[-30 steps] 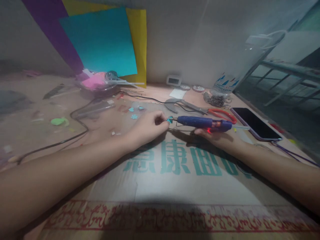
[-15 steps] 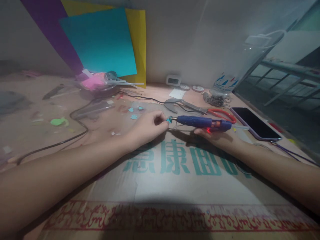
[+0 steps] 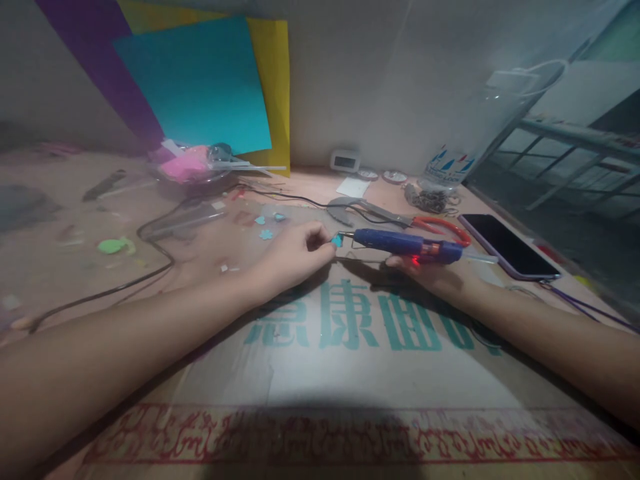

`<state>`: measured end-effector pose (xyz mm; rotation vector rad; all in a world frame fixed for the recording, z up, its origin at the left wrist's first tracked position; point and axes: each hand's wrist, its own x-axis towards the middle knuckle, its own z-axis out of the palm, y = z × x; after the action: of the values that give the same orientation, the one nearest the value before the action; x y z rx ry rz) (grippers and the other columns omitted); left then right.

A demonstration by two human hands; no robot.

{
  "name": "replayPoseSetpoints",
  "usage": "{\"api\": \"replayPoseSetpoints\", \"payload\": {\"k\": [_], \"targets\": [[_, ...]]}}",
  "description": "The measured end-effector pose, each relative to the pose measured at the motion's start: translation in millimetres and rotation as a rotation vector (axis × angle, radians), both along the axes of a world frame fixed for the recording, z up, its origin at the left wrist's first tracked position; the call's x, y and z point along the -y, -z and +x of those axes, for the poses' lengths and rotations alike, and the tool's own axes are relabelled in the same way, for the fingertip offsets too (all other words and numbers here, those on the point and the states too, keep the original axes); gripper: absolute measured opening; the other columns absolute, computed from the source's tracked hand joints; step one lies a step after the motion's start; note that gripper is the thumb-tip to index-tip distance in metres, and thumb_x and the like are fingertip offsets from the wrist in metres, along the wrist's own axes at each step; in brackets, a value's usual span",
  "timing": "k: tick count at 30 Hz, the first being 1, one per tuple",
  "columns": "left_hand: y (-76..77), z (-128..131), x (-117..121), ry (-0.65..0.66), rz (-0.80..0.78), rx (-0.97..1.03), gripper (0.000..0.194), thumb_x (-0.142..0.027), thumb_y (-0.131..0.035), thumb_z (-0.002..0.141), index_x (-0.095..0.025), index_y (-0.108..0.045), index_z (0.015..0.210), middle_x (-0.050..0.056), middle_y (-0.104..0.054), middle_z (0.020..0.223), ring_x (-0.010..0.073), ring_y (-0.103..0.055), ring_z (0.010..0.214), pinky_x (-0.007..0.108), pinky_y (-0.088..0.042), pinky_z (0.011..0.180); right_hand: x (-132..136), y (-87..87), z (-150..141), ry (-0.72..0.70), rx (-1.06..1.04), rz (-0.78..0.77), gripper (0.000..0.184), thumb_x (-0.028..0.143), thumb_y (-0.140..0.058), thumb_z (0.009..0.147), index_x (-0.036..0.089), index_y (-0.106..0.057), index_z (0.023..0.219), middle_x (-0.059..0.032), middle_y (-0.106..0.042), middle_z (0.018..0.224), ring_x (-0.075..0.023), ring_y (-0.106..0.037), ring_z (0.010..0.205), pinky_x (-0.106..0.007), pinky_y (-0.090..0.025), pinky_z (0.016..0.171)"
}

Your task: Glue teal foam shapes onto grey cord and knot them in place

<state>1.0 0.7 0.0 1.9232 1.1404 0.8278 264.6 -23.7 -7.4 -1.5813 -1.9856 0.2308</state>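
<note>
Pinched between the thumb and finger of my left hand (image 3: 305, 250) is a small teal cut-out piece (image 3: 337, 240), its outline partly hidden by the fingertips. My right hand (image 3: 425, 270) is closed around a blue glue gun (image 3: 390, 241) with a red light glowing beneath it and a clear glue stick (image 3: 480, 257) out of its rear. The metal nozzle points left, right at the teal piece; whether it touches cannot be made out. Left of the hands, small teal shapes lie on the surface, among them a flower cut-out (image 3: 265, 235) and a heart (image 3: 260, 220).
Red-handled pliers (image 3: 440, 229) lie behind the glue gun, with a phone (image 3: 507, 245) to the right. A black cord (image 3: 105, 291) snakes across the left side. At the back stand a bowl of pink pieces (image 3: 187, 167), a small digital display (image 3: 345, 161) and a clear plastic container (image 3: 450, 163).
The nozzle tip and the teal piece have shifted very slightly against each other. Both hands keep their holds, and the view has moved a little.
</note>
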Motion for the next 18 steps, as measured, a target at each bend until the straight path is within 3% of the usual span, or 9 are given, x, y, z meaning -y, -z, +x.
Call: {"api": "replayPoseSetpoints", "payload": {"k": [5, 18], "targets": [[0.4, -0.2, -0.9, -0.006, 0.001, -0.001, 0.011, -0.029, -0.055, 0.079, -0.020, -0.055, 0.073, -0.002, -0.061, 0.064, 0.0149, -0.057, 0.062, 0.026, -0.040, 0.059, 10.8, -12.7, -10.8, -0.040, -0.012, -0.035, 0.028, 0.052, -0.067, 0.078, 0.026, -0.059, 0.073, -0.0057, -0.068, 0.073, -0.0293, -0.066, 0.076, -0.045, -0.057, 0.068], [1.1, 0.3, -2.2, -0.007, -0.005, 0.024, 0.011, -0.028, -0.055, 0.079, -0.020, -0.055, 0.072, -0.002, -0.061, 0.062, 0.0143, -0.056, 0.060, 0.026, -0.040, 0.057, 11.8, -20.8, -13.2, -0.021, 0.091, 0.062, 0.035, 0.057, -0.065, 0.074, 0.024, -0.056, 0.066, -0.0043, -0.062, 0.067, -0.0246, -0.061, 0.068, -0.036, -0.048, 0.059]]}}
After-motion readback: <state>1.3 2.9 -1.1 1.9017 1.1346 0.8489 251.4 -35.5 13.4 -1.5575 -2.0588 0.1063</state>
